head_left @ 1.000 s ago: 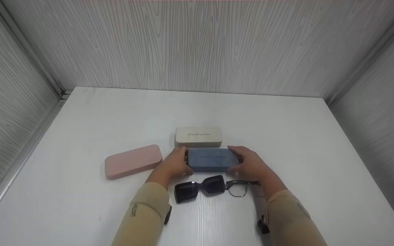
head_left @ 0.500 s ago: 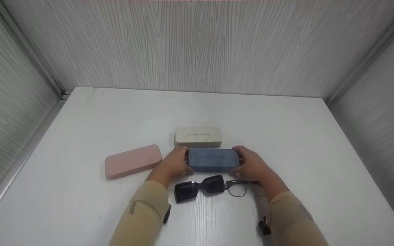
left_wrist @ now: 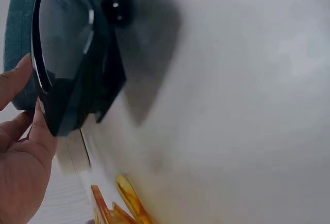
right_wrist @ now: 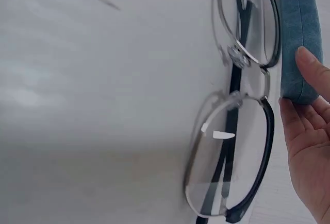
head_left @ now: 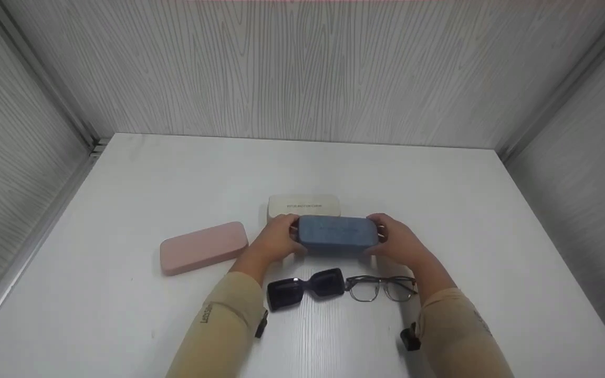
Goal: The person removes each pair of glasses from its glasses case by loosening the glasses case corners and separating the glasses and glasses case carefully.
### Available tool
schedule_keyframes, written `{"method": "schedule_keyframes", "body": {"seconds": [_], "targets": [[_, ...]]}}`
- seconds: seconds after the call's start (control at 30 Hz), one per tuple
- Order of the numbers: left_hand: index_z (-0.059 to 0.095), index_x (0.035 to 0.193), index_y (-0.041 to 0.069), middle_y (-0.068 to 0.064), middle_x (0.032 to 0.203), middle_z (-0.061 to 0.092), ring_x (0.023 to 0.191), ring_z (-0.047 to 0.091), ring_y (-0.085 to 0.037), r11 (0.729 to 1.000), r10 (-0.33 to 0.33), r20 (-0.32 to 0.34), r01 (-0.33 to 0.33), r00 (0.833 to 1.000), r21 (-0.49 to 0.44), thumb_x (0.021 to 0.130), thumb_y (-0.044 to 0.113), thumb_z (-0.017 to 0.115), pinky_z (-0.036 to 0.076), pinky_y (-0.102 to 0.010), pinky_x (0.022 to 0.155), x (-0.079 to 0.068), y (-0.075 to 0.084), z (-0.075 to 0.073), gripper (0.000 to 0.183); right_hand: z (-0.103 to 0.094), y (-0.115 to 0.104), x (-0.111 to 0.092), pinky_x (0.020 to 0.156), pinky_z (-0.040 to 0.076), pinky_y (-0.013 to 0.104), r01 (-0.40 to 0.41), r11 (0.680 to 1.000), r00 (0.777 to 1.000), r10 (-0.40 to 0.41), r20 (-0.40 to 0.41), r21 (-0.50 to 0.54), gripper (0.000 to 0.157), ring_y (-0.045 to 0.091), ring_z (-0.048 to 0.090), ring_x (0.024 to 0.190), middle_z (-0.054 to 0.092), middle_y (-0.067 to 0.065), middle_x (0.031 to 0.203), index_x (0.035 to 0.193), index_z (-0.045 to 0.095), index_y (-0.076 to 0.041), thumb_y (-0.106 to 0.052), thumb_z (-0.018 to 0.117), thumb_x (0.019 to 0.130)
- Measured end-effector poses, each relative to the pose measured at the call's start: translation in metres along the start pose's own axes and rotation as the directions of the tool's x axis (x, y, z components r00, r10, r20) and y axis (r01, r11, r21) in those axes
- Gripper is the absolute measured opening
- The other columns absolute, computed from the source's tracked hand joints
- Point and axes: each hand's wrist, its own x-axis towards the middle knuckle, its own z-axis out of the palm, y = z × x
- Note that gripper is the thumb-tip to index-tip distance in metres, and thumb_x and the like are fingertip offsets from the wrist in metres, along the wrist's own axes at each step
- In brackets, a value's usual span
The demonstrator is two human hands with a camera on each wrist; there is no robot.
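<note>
My left hand [head_left: 276,240] and right hand [head_left: 401,240] grip a blue glasses case [head_left: 338,232] by its two ends, thumbs on the near side. The case overlaps a cream glasses case [head_left: 303,203] behind it in the head view. Nearer me lie dark sunglasses [head_left: 327,284], which cover much of the left wrist view. To their right is a pair of clear-lensed eyeglasses [head_left: 364,290], seen close up in the right wrist view with dark folded temples. Part of the fingers is hidden behind the blue case.
A pink glasses case [head_left: 204,248] lies slanted beside my left forearm. In the left wrist view, a glossy amber piece [left_wrist: 130,198] shows at the bottom edge. The white table [head_left: 139,325] is enclosed by pale wood-grain panels at the back and sides.
Both hands have moved the blue case slightly away from me and to the right, so it now overlaps the cream case. More of the clear eyeglasses shows. The other things have stayed put.
</note>
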Motion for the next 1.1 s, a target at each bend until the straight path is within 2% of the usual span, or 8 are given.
{"method": "schedule_keyframes", "body": {"seconds": [0.3, 0.5, 0.8, 0.87, 1.1], "targets": [[0.044, 0.134, 0.008, -0.007, 0.131, 0.048, 0.123, 0.042, -0.021, 0.999, 0.023, -0.079, -0.025, 0.997, -0.022, 0.072, 0.012, 0.076, 0.033, -0.034, 0.104, 0.013, 0.024, 0.012, 0.07, -0.026, 0.011, -0.005, 0.1, 0.038, 0.04, -0.038, 0.995, 0.998, 0.042, -0.036, 0.096, 0.074, 0.028, 0.032, 0.132, 0.037, 0.005, 0.14, 0.132, 0.039, -0.017, -0.008, 0.078, 0.069], [0.045, 0.134, 0.008, -0.007, 0.131, 0.049, 0.125, 0.041, -0.021, 0.999, 0.021, -0.087, -0.025, 0.996, -0.038, 0.078, 0.013, 0.071, 0.031, -0.033, 0.106, 0.022, 0.042, 0.027, 0.062, -0.042, 0.021, -0.011, 0.101, 0.036, 0.044, -0.083, 0.992, 0.995, 0.088, -0.055, 0.095, 0.076, 0.029, 0.032, 0.132, 0.036, 0.006, 0.141, 0.133, 0.039, -0.016, -0.01, 0.079, 0.069], [0.044, 0.134, 0.01, -0.006, 0.134, 0.048, 0.127, 0.04, -0.02, 0.999, -0.02, -0.109, 0.015, 0.994, -0.043, 0.082, 0.013, 0.067, 0.028, -0.032, 0.107, 0.03, 0.067, 0.055, 0.057, -0.057, 0.044, -0.022, 0.105, 0.03, 0.047, -0.146, 0.986, 0.986, 0.152, -0.07, 0.083, 0.08, 0.031, 0.029, 0.133, 0.033, 0.009, 0.144, 0.137, 0.035, -0.015, -0.013, 0.078, 0.07], [0.044, 0.135, 0.011, -0.005, 0.135, 0.047, 0.128, 0.039, -0.019, 0.999, -0.026, -0.111, 0.022, 0.993, -0.045, 0.084, 0.017, 0.065, 0.028, -0.032, 0.108, 0.03, 0.07, 0.061, 0.055, -0.059, 0.048, -0.025, 0.105, 0.03, 0.047, -0.158, 0.985, 0.983, 0.164, -0.08, 0.072, 0.08, 0.031, 0.029, 0.133, 0.032, 0.009, 0.145, 0.137, 0.035, -0.015, -0.013, 0.078, 0.07], [0.046, 0.133, 0.009, -0.004, 0.132, 0.051, 0.126, 0.042, -0.019, 0.996, 0.0, -0.098, -0.008, 0.995, -0.087, 0.081, 0.007, 0.063, 0.029, -0.032, 0.107, 0.026, 0.071, 0.077, 0.055, -0.059, 0.06, -0.034, 0.104, 0.03, 0.048, -0.201, 0.976, 0.975, 0.207, -0.08, 0.085, 0.083, 0.032, 0.025, 0.134, 0.027, 0.008, 0.148, 0.138, 0.034, -0.018, -0.012, 0.078, 0.068]]}}
